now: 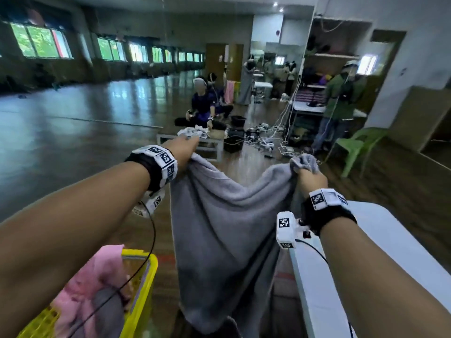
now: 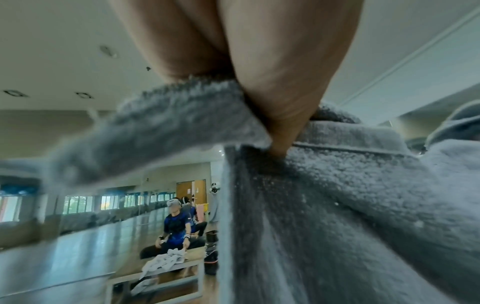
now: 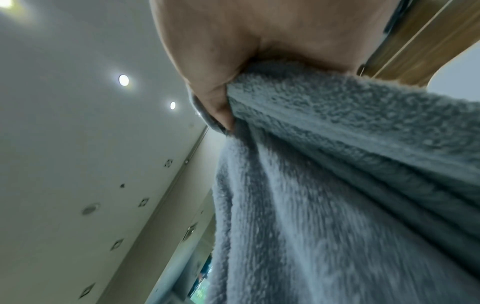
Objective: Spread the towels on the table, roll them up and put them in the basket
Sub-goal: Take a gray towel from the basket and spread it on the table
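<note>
Grey towel (image 1: 227,215): aloft, unspread; my left hand (image 1: 181,147) and right hand (image 1: 311,178) pinch its corners. Table (image 1: 380,240) awaits; rolling, basket (image 1: 141,276) remain.

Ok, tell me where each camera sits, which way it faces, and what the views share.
Head: on the head, looking forward and down; both forearms, left hand and right hand hold up the grey towel, between the yellow basket and the white table.
Left wrist: faces along the fingers, which pinch the towel's edge.
Right wrist: tilted towards the ceiling; hand gripping bunched towel.
Shared: the towel, in all three.
</note>
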